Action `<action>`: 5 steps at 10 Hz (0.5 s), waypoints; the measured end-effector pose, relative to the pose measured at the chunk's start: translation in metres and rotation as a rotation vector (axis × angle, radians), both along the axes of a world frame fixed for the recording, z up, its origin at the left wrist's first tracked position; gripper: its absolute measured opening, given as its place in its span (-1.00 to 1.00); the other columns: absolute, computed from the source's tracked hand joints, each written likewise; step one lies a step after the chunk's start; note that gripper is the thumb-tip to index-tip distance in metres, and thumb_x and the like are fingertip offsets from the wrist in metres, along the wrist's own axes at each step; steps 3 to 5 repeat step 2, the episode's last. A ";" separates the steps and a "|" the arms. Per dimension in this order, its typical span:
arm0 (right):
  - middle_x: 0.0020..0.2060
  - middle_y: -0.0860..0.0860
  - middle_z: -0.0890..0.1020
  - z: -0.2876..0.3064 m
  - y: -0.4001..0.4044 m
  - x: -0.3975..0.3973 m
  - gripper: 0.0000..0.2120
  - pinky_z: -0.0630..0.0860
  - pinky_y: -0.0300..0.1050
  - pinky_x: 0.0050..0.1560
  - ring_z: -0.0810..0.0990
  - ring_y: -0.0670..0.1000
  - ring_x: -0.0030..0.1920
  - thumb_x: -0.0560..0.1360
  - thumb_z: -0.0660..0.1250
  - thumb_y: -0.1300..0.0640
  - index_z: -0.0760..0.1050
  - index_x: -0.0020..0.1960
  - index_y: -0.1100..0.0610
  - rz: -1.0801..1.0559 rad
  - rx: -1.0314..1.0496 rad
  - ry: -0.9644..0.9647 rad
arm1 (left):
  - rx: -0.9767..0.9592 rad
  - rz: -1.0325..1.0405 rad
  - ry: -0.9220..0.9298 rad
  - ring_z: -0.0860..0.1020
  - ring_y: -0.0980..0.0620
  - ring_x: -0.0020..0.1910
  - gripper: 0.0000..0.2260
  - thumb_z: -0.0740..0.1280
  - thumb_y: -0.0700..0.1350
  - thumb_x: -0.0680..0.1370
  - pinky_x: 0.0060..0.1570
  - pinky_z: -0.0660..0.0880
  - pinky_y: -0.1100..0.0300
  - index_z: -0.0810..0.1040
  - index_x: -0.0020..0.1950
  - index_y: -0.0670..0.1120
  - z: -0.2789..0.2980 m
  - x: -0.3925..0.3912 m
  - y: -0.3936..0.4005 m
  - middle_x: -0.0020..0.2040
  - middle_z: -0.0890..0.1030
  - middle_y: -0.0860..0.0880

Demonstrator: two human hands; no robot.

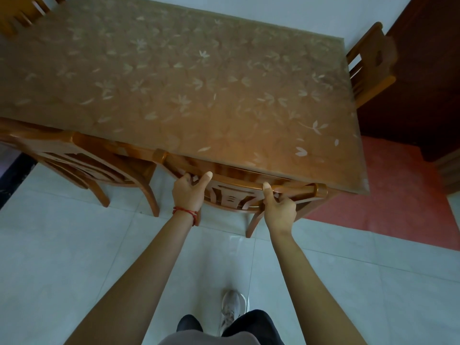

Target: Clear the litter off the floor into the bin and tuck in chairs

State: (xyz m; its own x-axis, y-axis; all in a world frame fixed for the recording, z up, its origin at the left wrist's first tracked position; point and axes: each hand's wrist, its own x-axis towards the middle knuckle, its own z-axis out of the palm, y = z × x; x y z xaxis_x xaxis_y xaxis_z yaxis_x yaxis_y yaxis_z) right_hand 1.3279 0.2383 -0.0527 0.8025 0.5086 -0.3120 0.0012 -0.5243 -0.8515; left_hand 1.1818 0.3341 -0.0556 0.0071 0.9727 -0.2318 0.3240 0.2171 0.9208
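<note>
A wooden chair (236,195) stands pushed against the near edge of the wooden table (174,83), its seat hidden under the tabletop. My left hand (189,192), with a red cord at the wrist, grips the left part of the chair's top rail. My right hand (278,207) grips the right part of the same rail, thumb up on the rail. No litter and no bin show in this view.
A second chair (79,158) sits tucked at the table's near left. A third chair (371,63) stands at the right end, a fourth (22,11) at the far left corner. A dark cabinet (423,83) and red mat (388,195) lie right. My shoe (232,310) rests on pale tiles.
</note>
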 end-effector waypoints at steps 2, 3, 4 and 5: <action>-0.38 -0.03 0.50 0.008 -0.011 -0.003 -0.68 0.39 -0.12 -0.10 0.50 0.01 -0.26 0.53 0.22 -0.06 0.48 -0.10 0.22 0.110 -0.038 -0.029 | 0.090 -0.078 0.123 0.47 -0.16 0.23 -0.60 0.32 -0.03 0.51 0.18 0.40 0.02 0.46 0.24 -0.25 0.004 -0.014 -0.019 0.21 0.54 -0.23; -0.38 -0.03 0.50 0.008 -0.011 -0.003 -0.68 0.39 -0.12 -0.10 0.50 0.01 -0.26 0.53 0.22 -0.06 0.48 -0.10 0.22 0.110 -0.038 -0.029 | 0.090 -0.078 0.123 0.47 -0.16 0.23 -0.60 0.32 -0.03 0.51 0.18 0.40 0.02 0.46 0.24 -0.25 0.004 -0.014 -0.019 0.21 0.54 -0.23; -0.38 -0.03 0.50 0.008 -0.011 -0.003 -0.68 0.39 -0.12 -0.10 0.50 0.01 -0.26 0.53 0.22 -0.06 0.48 -0.10 0.22 0.110 -0.038 -0.029 | 0.090 -0.078 0.123 0.47 -0.16 0.23 -0.60 0.32 -0.03 0.51 0.18 0.40 0.02 0.46 0.24 -0.25 0.004 -0.014 -0.019 0.21 0.54 -0.23; -0.38 -0.03 0.50 0.008 -0.011 -0.003 -0.68 0.39 -0.12 -0.10 0.50 0.01 -0.26 0.53 0.22 -0.06 0.48 -0.10 0.22 0.110 -0.038 -0.029 | 0.090 -0.078 0.123 0.47 -0.16 0.23 -0.60 0.32 -0.03 0.51 0.18 0.40 0.02 0.46 0.24 -0.25 0.004 -0.014 -0.019 0.21 0.54 -0.23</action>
